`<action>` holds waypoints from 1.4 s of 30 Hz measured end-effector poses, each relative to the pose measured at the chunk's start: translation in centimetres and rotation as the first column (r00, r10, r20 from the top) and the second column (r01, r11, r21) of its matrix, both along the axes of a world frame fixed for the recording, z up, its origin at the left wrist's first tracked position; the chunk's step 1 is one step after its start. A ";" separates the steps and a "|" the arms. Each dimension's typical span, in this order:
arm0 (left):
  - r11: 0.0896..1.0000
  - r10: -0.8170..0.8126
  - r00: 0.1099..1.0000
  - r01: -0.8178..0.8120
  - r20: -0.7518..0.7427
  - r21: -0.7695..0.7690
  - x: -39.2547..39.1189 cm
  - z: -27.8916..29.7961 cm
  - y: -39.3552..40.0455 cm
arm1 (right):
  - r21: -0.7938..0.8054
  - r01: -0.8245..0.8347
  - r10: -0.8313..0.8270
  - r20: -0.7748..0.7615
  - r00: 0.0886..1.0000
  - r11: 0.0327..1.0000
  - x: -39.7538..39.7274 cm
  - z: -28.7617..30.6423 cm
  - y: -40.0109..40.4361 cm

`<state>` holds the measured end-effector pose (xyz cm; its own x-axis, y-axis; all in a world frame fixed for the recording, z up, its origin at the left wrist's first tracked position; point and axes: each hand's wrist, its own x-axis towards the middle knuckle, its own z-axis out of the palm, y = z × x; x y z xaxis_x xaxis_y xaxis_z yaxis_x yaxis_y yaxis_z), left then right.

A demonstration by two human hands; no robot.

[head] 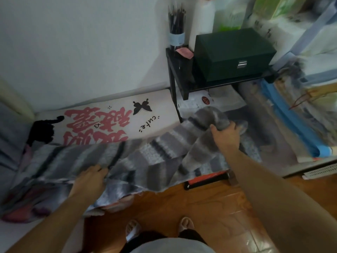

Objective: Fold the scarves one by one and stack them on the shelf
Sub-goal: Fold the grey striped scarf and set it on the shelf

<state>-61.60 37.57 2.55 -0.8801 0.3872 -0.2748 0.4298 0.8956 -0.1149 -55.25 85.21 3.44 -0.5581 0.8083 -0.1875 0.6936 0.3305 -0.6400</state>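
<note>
A long grey striped scarf lies stretched across the bed edge and a low stack to the right. My left hand grips its near edge at the left. My right hand grips a bunched end of the scarf at the right, lifted a little in front of the small black shelf. More fabric in pink and grey lies under the scarf at the lower left. The frame is blurred.
A dark green box and a cup of pencils stand on the black shelf. A white cushion with pink lettering lies against the wall. Papers, blue rolls and bags crowd the right. Wooden floor and my feet are below.
</note>
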 end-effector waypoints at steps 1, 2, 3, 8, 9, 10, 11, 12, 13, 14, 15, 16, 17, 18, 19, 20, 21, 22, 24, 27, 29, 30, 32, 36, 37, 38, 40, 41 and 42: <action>1.000 0.000 1.000 0.000 -0.002 -0.009 0.2 -0.4 -0.2 | -0.044 -0.002 0.003 0.038 0.999 0.999 -1.0 -0.2 0.4; 1.000 0.003 1.000 -0.003 0.004 -0.017 0.4 -0.8 -0.3 | -0.065 -0.011 0.017 0.099 0.995 0.998 -1.8 -0.4 0.9; 1.000 -0.002 1.000 0.003 0.012 -0.023 0.6 -1.2 -0.4 | -0.064 -0.020 0.030 0.163 0.986 0.998 -2.6 -0.9 1.6; 0.994 -0.101 0.995 0.101 0.005 -0.030 1.0 -2.4 -0.3 | 0.299 -0.219 0.146 0.248 0.958 0.929 -4.4 -1.8 1.7; 0.992 -0.129 0.991 0.129 -0.021 -0.015 1.0 -2.6 -0.3 | 0.399 -0.288 0.217 0.213 0.953 0.870 -4.7 -2.1 1.0; 0.990 -0.139 0.990 0.139 -0.026 -0.002 1.0 -2.7 -0.2 | 0.449 -0.348 0.292 0.190 0.937 0.823 -5.0 -1.7 -0.2; 0.990 -0.139 0.990 0.139 -0.020 0.007 1.0 -2.8 -0.2 | 0.421 -0.420 0.362 0.215 0.907 0.804 -5.4 -1.6 -1.5; 0.991 -0.135 0.991 0.135 -0.013 0.012 1.0 -2.8 -0.2 | 0.347 -0.475 0.403 0.262 0.877 0.809 -5.5 -1.7 -3.1; 0.992 -0.125 0.992 0.125 0.000 0.015 1.1 -2.8 -0.2 | 0.263 -0.491 0.407 0.316 0.857 0.830 -5.6 -2.0 -4.5; 0.994 -0.110 0.994 0.110 0.013 0.012 1.2 -2.7 -0.2 | 0.207 -0.476 0.382 0.370 0.847 0.855 -5.5 -2.4 -5.5; 0.995 -0.098 0.995 0.098 0.017 0.007 1.3 -2.8 -0.2 | 0.181 -0.440 0.337 0.417 0.844 0.879 -5.3 -2.7 -5.9; 0.996 -0.087 0.996 0.087 0.015 0.008 1.2 -2.8 -0.2 | 0.164 -0.399 0.295 0.440 0.848 0.902 -5.0 -2.9 -5.7; 0.997 -0.074 0.997 0.074 0.008 0.015 1.1 -3.0 -0.3 | 0.161 -0.351 0.254 0.432 0.865 0.922 -4.7 -2.5 -5.0; 0.998 -0.053 0.999 0.052 0.004 0.027 0.9 -3.1 -0.4 | 0.168 -0.289 0.210 0.375 0.903 0.942 -4.3 -1.8 -3.9; 0.999 -0.027 1.000 0.027 0.002 0.043 0.7 -3.3 -0.5 | 0.184 -0.197 0.143 0.270 0.952 0.963 -3.6 -0.8 -2.6; 0.998 0.000 1.000 0.000 0.002 0.062 0.6 -3.4 -0.5 | 0.207 -0.056 0.031 0.123 0.992 0.977 -2.6 0.4 -1.1; 0.996 0.024 1.000 -0.024 -0.003 0.088 0.6 -3.4 -0.4 | 0.207 0.105 -0.105 -0.010 0.994 0.973 -1.1 1.4 0.5; 0.991 0.051 0.999 -0.050 -0.006 0.121 0.6 -3.3 -0.4 | 0.171 0.260 -0.246 -0.099 0.964 0.950 1.0 2.2 2.0; 0.981 0.096 0.995 -0.095 -0.001 0.167 0.8 -3.2 -0.1 | 0.053 0.455 -0.450 -0.092 0.888 0.889 6.2 2.5 4.1; 0.979 0.146 0.989 -0.146 0.011 0.143 1.0 -2.9 0.1 | -0.130 0.518 -0.513 0.076 0.855 0.845 11.9 1.3 5.0; 0.981 0.139 0.990 -0.137 -0.005 0.134 0.8 -2.3 0.2 | -0.283 0.602 -0.615 0.050 0.787 0.747 12.1 1.4 5.7; 0.980 0.153 0.988 -0.149 -0.018 0.132 0.5 -1.9 0.2 | -0.362 0.623 -0.671 -0.011 0.741 0.694 11.7 2.2 5.9; 0.970 0.215 0.976 -0.208 -0.045 0.128 -0.4 -0.8 0.3 | -0.610 0.601 -0.816 -0.135 0.562 0.515 10.6 4.4 6.1; 0.944 0.312 0.945 -0.297 -0.100 0.140 -1.7 1.2 1.3 | -0.750 0.219 -0.759 -0.516 0.398 0.624 6.9 13.0 4.8; 0.935 0.337 0.936 -0.319 -0.107 0.157 -1.9 1.7 1.5 | -0.700 0.130 -0.682 -0.609 0.404 0.702 5.9 15.5 4.3; 0.921 0.370 0.922 -0.348 -0.112 0.172 -2.0 2.5 1.7 | -0.621 0.040 -0.574 -0.696 0.432 0.783 5.0 17.8 3.8; 0.889 0.447 0.892 -0.435 -0.065 0.141 -2.7 3.2 1.5 | -0.414 -0.180 -0.272 -0.811 0.518 0.892 3.6 22.0 2.8; 0.879 0.473 0.881 -0.471 -0.010 0.077 -3.3 3.6 1.3 | -0.320 -0.308 -0.106 -0.828 0.551 0.896 3.2 23.9 2.3; 0.858 0.513 0.857 -0.514 0.053 0.003 -3.7 4.5 1.5 | -0.225 -0.422 0.069 -0.813 0.578 0.878 2.9 25.6 1.8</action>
<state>-65.34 39.02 7.05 -0.9410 -0.1111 -0.3197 -0.0868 0.9922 -0.0894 -52.38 87.01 29.08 -0.7942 0.5830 0.1714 -0.1861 0.0352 -0.9819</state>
